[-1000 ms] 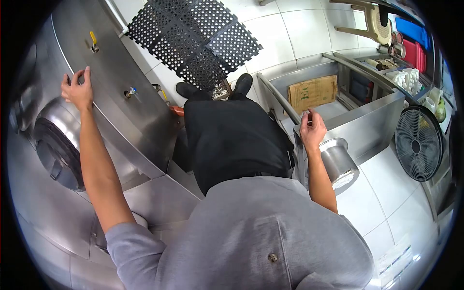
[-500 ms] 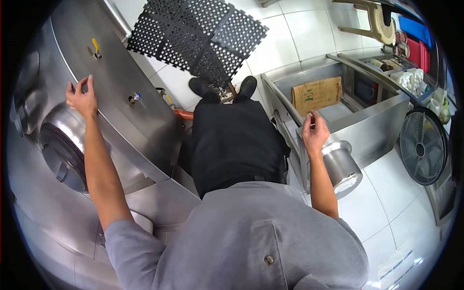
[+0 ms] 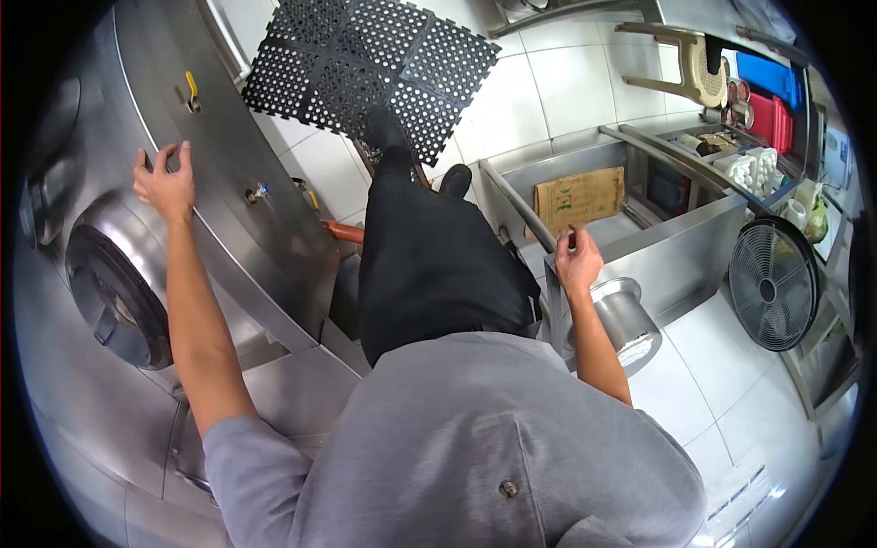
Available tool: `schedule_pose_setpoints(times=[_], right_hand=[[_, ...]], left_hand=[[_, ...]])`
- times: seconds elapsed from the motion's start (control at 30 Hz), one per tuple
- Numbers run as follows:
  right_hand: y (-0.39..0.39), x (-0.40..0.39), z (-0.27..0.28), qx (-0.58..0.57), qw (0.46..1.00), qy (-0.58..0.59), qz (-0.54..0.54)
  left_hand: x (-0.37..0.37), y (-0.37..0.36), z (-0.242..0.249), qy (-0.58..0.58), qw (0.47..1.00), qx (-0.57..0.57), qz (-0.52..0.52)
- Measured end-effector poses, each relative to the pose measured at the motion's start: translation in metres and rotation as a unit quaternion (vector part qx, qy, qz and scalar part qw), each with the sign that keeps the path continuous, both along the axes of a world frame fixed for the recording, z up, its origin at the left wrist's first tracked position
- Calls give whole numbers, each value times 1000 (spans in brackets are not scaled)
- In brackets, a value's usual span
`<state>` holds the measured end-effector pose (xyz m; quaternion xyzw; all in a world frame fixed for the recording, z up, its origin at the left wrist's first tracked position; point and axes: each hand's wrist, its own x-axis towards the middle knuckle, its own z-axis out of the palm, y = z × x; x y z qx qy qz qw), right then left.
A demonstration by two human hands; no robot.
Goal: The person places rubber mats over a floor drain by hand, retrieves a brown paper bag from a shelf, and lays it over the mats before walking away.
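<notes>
The left hand [image 3: 166, 190], its grip loosely open and empty, was at the edge of the grey steel surface [image 3: 100, 137], near a round, shiny steel vessel with a black rim [image 3: 135, 228]; a careless forearm swing could have bumped it. The right hand [image 3: 578, 265] had a half-open, curled grip with nothing visible in it, beside a rectangular steel trough [image 3: 681, 251]. The cylindrical steel pot with a whitish base [image 3: 625, 315] was partly behind that forearm, hence easily overlooked. The black perforated mat's [image 3: 365, 55] edge might have tripped a foot.
</notes>
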<state>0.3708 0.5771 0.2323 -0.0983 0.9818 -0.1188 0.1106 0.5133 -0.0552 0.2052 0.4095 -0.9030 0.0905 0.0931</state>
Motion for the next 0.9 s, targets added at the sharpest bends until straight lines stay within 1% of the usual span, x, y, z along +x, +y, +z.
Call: schedule_pose_setpoints(times=[0.07,0.23,0.3,0.33,0.37,0.43,0.47,0.53,0.57,0.67,0.7,0.77,0.83,0.9], right_hand=[[-2,-3,2,50,998,-32,9],[-6,-10,3,98,992,-75,17],[-13,-11,4,137,983,-120,5],[-14,-14,6,145,976,-163,-10],[-15,-15,7,148,975,-165,-11],[-22,-25,4,146,967,-207,-27],[-24,-31,2,148,967,-207,-26],[-48,-51,2,159,957,-242,6],[-60,-65,-1,159,956,-245,8],[-83,-111,-13,134,957,-245,75],[-91,-129,-16,133,958,-242,79],[-109,-164,-25,120,960,-214,134],[-119,-194,-30,124,955,-235,134],[-127,-216,-28,103,965,-182,160]], left_hand=[[-2,1,2,-2,1000,0,-6],[-5,11,9,-13,1000,8,-2],[-12,12,15,-28,999,18,-1],[-14,14,18,-35,999,27,-2],[-12,15,20,-38,999,31,-2],[-17,15,22,-33,999,36,-9],[-18,16,23,-36,998,42,-7],[-19,18,25,-42,998,46,2],[-20,17,24,-47,998,49,6],[-20,19,27,-45,997,55,8],[-23,17,27,-40,998,57,11],[-23,17,28,-43,997,59,20],[-26,20,28,-53,995,73,31],[-31,19,33,-52,995,78,36]])
